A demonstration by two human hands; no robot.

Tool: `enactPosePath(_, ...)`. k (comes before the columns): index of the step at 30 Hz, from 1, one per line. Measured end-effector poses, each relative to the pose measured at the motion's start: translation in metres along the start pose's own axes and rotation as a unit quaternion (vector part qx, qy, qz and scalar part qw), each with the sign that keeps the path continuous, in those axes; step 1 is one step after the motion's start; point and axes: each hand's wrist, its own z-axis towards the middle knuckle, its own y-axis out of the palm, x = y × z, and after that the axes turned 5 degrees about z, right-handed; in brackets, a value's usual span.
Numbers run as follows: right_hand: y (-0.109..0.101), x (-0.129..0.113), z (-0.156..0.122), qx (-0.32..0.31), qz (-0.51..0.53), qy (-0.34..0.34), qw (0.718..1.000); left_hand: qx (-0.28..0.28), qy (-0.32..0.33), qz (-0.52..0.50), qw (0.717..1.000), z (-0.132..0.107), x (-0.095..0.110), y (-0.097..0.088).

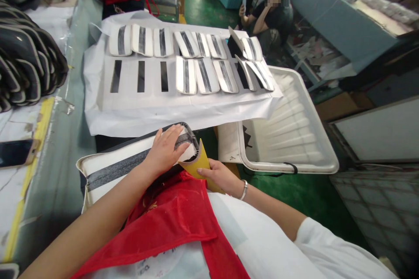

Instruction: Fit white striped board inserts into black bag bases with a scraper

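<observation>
A long row of white pieces with a grey-black stripe point(119, 166) lies packed on edge in front of me. My left hand point(167, 146) rests on the near-right end of that row, fingers stretched out and flat. My right hand point(221, 176) is closed on a bent yellow sheet point(200, 163), thumb on its face. The sheet stands against the right end of the row, touching or nearly touching it. The lower part of the row is hidden behind my left forearm and red apron point(173, 213).
Ahead, a table covered in white sheeting point(137, 115) holds several striped white pieces point(185, 74) and dark strips point(141, 76). A white plastic bin point(291, 113) stands right. On the left bench are stacked black pieces point(26, 61) and a phone point(18, 152). Two people are beyond.
</observation>
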Motion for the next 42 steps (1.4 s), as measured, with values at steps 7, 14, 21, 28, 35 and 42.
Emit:
enactPosePath(7, 0.013, -0.001, 0.005, 0.063, 0.066, 0.059, 0.994, 0.066, 0.088, 0.073, 0.991, 0.014, 0.033, 0.032)
enactPosePath(14, 0.010, -0.005, 0.001, 0.079, 0.088, 0.021, 0.993, 0.065, 0.166, 0.101, 0.979, 0.029, 0.039, 0.039)
enactPosePath(21, -0.002, -0.011, -0.001, 0.096, 0.103, 0.038, 0.989, 0.033, 0.170, 0.133, 0.976, 0.042, 0.053, 0.039)
enactPosePath(28, -0.011, -0.040, 0.001, 0.118, 0.000, 0.101, 0.988, 0.041, 0.139, 0.139, 0.980, 0.055, 0.059, 0.042)
enactPosePath(35, -0.009, -0.063, 0.003, 0.088, -0.090, 0.081, 0.989, 0.006, 0.075, 0.083, 0.994, 0.063, 0.054, 0.031)
enactPosePath(42, -0.030, -0.075, -0.012, 0.036, -0.016, 0.025, 0.999, 0.037, -0.012, -0.004, 0.999, 0.046, 0.017, -0.001)
